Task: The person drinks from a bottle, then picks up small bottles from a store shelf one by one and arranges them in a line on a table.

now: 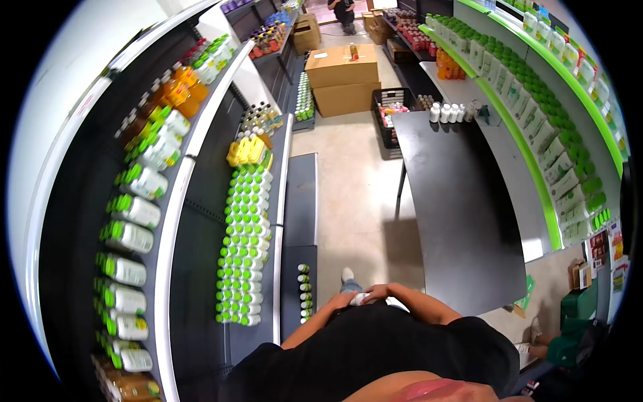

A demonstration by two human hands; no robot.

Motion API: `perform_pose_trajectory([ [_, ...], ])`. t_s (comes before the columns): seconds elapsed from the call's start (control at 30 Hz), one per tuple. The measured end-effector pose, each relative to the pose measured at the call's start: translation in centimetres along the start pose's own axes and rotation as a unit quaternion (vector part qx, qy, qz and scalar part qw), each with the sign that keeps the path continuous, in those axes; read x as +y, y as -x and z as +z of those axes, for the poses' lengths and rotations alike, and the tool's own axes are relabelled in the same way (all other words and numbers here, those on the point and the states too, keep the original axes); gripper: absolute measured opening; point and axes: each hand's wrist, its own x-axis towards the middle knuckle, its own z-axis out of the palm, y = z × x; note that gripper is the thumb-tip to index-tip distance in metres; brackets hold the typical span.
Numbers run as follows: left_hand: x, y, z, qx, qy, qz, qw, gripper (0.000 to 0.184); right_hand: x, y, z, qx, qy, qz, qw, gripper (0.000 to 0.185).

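Note:
My left hand and my right hand are close together in front of my waist. Between them shows a small white object, with fingers of both hands curled at its sides. It is too small and too covered for me to name its kind. To the left of my hands, a short row of green-capped bottles stands on a low dark shelf. A block of white bottles with green caps fills the shelf above that.
A black table stands to my right, with several white bottles at its far end. Beyond it sit a black crate and stacked cardboard boxes. Shelves of green-capped packages line the right. A person is far ahead.

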Motion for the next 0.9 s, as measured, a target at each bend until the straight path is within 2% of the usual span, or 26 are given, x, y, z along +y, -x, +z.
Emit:
perform_pose_trajectory([
  [0.03,-0.5,-1.6,-0.7,-0.004,0.033,0.014,0.999,0.059,-0.1,0.0,-1.1,0.012,-0.028,0.007,1.0,0.092],
  [0.07,-1.1,-2.9,-1.2,-0.045,0.048,-0.012,0.998,0.06,0.1,0.1,-2.5,0.005,-0.067,0.023,0.998,0.092],
  [0.17,-2.1,-9.9,-6.3,-0.159,0.067,-0.07,0.983,0.059,1.1,-2.3,-7.1,0.083,-0.019,0.006,0.996,0.096],
  [0.2,-1.7,-11.8,-8.7,-0.185,0.048,-0.054,0.98,0.059,-1.0,-0.6,-8.9,0.089,-0.083,0.036,0.992,0.093],
  [0.23,-0.8,-14.4,-11.5,-0.209,0.027,-0.033,0.977,0.06,1.4,-3.7,-10.4,0.14,-0.106,0.023,0.984,0.088],
  [0.3,-3.9,-20.1,-12.9,-0.149,0.034,0.107,0.982,0.058,0.2,-3.4,-13.7,0.176,-0.169,0.028,0.969,0.077],
  [0.37,-0.9,-23.5,-17.5,-0.129,-0.046,0.054,0.989,0.056,-1.7,-2.4,-17.3,0.161,-0.197,0.057,0.965,0.067],
  [0.4,0.8,-24.9,-19.6,-0.1,-0.102,0.09,0.986,0.057,-2.2,-2.5,-18.7,0.17,-0.215,0.014,0.961,0.069],
  [0.43,1.4,-26.5,-21.1,-0.119,-0.072,0.082,0.987,0.057,-3.2,-2.0,-20.8,0.145,-0.222,0.031,0.964,0.072],
  [0.5,2.0,-28.7,-23.9,-0.157,-0.017,0.056,0.986,0.058,-5.1,-1.5,-23.7,0.218,-0.216,0.013,0.952,0.073],
  [0.53,2.0,-29.6,-25.0,-0.152,0.022,0.064,0.986,0.051,-5.4,-1.8,-25.4,0.204,-0.24,0.019,0.949,0.075],
  [0.57,2.0,-30.7,-26.1,-0.16,0.093,0.045,0.982,0.048,-4.5,-3.6,-27.3,0.207,-0.197,0.033,0.958,0.078],
  [0.63,0.8,-32.7,-27.3,-0.179,0.228,-0.002,0.957,0.043,-5.9,-4.2,-28.9,0.262,-0.22,0.023,0.939,0.079],
  [0.67,0.5,-33.4,-28.2,-0.194,0.267,-0.005,0.944,0.04,-6.8,-4.4,-29.2,0.287,-0.254,-0.02,0.923,0.08],
  [0.7,-0.2,-34.3,-29.1,-0.212,0.286,-0.024,0.934,0.037,-7.6,-4.6,-29.7,0.305,-0.233,-0.014,0.923,0.083],
  [0.77,-1.0,-36.4,-30.7,-0.213,0.227,-0.024,0.95,0.032,-7.4,-6.8,-30.6,0.345,-0.171,-0.02,0.922,0.088],
  [0.8,-1.2,-37.1,-31.2,-0.193,0.217,-0.019,0.957,0.028,-8.2,-6.7,-31.3,0.339,-0.184,-0.016,0.922,0.089],
  [0.83,-1.8,-38.0,-31.7,-0.201,0.189,-0.046,0.96,0.028,-12.0,-3.3,-32.3,0.344,-0.205,-0.046,0.915,0.087],
  [0.9,-3.7,-40.6,-32.1,-0.194,0.181,-0.023,0.964,0.026,-9.6,-5.8,-34.8,0.352,-0.208,-0.014,0.912,0.083],
])
